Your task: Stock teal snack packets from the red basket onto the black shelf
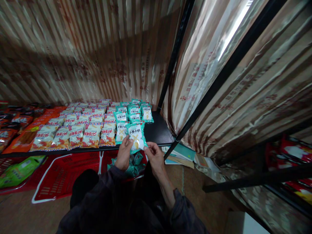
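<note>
A white and teal snack packet point(136, 137) is held upright at the shelf's front edge, between both hands. My left hand point(124, 152) pinches its lower left side, the thumb on the front. On its lower right corner my right hand point(154, 157) is closed, thumb and fingers together. Matching teal packets point(134, 110) stand in rows just behind it on the black shelf point(159, 126). To their left are rows of white and orange snack bags point(91, 134) with striped edges. Below my hands, a red basket point(109, 159) holds more teal packets point(137, 164).
Orange bags point(25, 131) fill the shelf's left end. A second red basket point(58, 175) with a white handle and a green bag point(20, 170) stand below. Black metal posts point(195, 113) rise at the right, before striped curtains point(80, 48). Cardboard and flat packs point(181, 155) lie beneath.
</note>
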Action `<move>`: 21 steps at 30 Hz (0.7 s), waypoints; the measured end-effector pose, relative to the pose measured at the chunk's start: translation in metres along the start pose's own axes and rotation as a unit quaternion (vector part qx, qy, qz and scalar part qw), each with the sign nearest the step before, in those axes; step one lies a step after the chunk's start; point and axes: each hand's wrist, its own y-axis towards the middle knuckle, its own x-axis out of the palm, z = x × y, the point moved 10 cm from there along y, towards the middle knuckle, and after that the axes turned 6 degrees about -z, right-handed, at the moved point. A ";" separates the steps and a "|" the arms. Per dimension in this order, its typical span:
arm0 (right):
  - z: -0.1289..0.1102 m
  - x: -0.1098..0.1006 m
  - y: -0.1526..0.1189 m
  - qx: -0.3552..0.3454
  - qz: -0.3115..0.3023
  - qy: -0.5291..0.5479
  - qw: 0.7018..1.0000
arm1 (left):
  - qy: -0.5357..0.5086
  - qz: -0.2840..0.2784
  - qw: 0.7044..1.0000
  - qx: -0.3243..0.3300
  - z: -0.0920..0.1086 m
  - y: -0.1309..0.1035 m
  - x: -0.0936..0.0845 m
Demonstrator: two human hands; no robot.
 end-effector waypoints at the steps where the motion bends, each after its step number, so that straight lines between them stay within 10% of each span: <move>1: 0.001 -0.004 0.000 0.005 0.005 -0.001 1.000 | 0.004 -0.001 1.000 -0.002 -0.003 0.001 0.003; 21: 0.032 -0.104 0.069 0.008 0.142 -0.022 0.990 | 0.211 -0.053 0.974 0.055 -0.044 0.049 0.086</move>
